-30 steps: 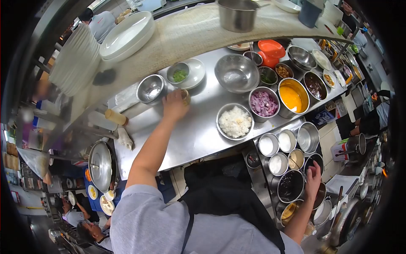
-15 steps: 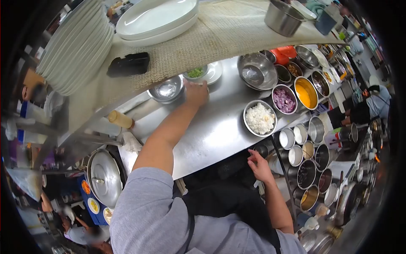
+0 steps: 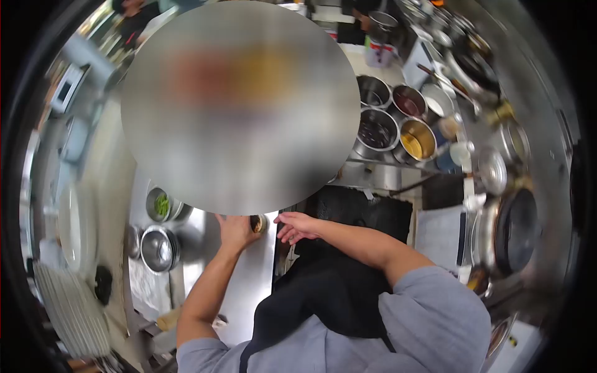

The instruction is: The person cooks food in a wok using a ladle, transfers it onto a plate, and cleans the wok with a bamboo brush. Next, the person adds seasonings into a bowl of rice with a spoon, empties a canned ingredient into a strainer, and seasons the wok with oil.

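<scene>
My left hand (image 3: 235,234) is curled round a small round container (image 3: 257,223) with brown contents, near the front edge of the steel counter (image 3: 239,311). A blurred oval partly hides its fingertips. Just to the right, my right hand (image 3: 295,226) is open and holds nothing, its fingers apart and pointing toward the container. Left of my left arm stand a metal bowl of chopped greens (image 3: 161,205) and a stack of metal bowls (image 3: 159,250).
The large blurred oval (image 3: 239,118) covers much of the upper view. Several metal pots (image 3: 376,129) stand beyond it to the right. White plates (image 3: 71,304) are stacked at the left, beside an oval dish (image 3: 78,227). A lidded pot (image 3: 513,230) is at the far right.
My view has turned toward the right. My left hand has left the bowl of greens and is now at the small container by the counter edge. My right hand has come close to it.
</scene>
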A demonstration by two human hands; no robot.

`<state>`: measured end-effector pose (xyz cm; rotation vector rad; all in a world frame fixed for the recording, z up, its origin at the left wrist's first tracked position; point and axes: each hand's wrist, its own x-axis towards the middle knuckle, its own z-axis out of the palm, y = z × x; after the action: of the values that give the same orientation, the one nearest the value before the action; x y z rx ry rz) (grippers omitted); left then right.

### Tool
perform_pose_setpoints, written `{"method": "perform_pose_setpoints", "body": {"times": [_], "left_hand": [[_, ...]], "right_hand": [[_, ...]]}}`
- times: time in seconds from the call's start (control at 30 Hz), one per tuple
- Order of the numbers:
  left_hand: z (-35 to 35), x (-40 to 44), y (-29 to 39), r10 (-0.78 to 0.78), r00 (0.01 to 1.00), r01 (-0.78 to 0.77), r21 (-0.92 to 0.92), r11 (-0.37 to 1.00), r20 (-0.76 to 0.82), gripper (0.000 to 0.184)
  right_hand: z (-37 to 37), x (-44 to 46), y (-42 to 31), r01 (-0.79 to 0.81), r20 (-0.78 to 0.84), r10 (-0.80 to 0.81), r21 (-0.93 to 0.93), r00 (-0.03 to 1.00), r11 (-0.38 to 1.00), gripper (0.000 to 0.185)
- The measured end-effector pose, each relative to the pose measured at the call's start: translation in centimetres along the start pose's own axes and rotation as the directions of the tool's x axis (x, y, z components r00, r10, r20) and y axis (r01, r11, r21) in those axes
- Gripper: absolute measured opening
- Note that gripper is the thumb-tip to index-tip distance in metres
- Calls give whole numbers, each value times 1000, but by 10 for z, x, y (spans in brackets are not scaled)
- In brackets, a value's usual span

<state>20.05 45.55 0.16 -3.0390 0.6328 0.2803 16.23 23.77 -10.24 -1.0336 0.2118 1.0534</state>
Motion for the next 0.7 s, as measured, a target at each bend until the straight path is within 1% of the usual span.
{"method": "perform_pose_setpoints", "body": {"times": [0.03, 0.07, 0.1, 0.13, 0.17, 0.2, 0.23, 0.3, 0.33, 0.4, 0.43, 0.5, 0.57, 0.63, 0.7], "left_hand": [[-14, 3, 19, 39, 999, -39, 21, 999, 12, 69], [-28, 6, 40, 104, 994, -104, 7, 995, 24, 70], [-42, 9, 59, 177, 984, -176, -13, 984, 34, 72], [-54, 14, 79, 248, 969, -248, 27, 968, 18, 73], [-52, 16, 95, 313, 948, -314, 2, 950, -58, 74], [-55, 20, 115, 375, 924, -376, -8, 927, -71, 74], [-65, 26, 141, 446, 891, -449, -19, 893, -86, 74], [-88, 27, 200, 515, 856, -515, 20, 857, -49, 75], [-95, 26, 228, 546, 837, -544, 59, 837, -20, 74], [-100, 28, 282, 653, 756, -649, 83, 756, -34, 75], [-101, 29, 309, 704, 709, -697, 99, 710, -51, 76], [-101, 34, 363, 764, 646, -756, 142, 639, 7, 78], [-110, 31, 420, 797, 602, -795, 122, 594, 47, 81], [-116, 26, 478, 848, 524, -849, 137, 511, 80, 83], [-117, 23, 534, 873, 472, -878, 153, 454, 119, 81]], "right_hand": [[-5, 1, 4, -15, 29, 12, 85, 1000, 996, 56], [-12, -3, 9, 10, 17, -12, 122, 1000, 993, 56], [-17, -16, 9, 0, 32, -6, 197, 999, 980, 63], [-26, -32, 12, -2, 34, -8, 276, 999, 961, 70], [-37, -46, 18, 52, 121, -93, 304, 988, 951, 82], [-49, -54, 29, 50, 133, -106, 367, 986, 929, 86], [-64, -65, 38, 62, 134, -132, 431, 982, 900, 90], [-72, -119, 38, 188, 86, -251, 446, 964, 875, 93], [-78, -145, 45, 245, 24, -290, 471, 957, 847, 93], [-87, -188, 51, 339, 76, -448, 545, 891, 767, 92], [-92, -212, 55, 366, 54, -468, 547, 882, 753, 92], [-104, -267, 61, 466, -96, -567, 689, 818, 555, 89], [-126, -317, 74, 508, -130, -624, 716, 771, 479, 84], [-151, -368, 91, 574, -182, -642, 665, 744, 477, 77], [-180, -414, 115, 626, -182, -718, 657, 672, 420, 68]]}}
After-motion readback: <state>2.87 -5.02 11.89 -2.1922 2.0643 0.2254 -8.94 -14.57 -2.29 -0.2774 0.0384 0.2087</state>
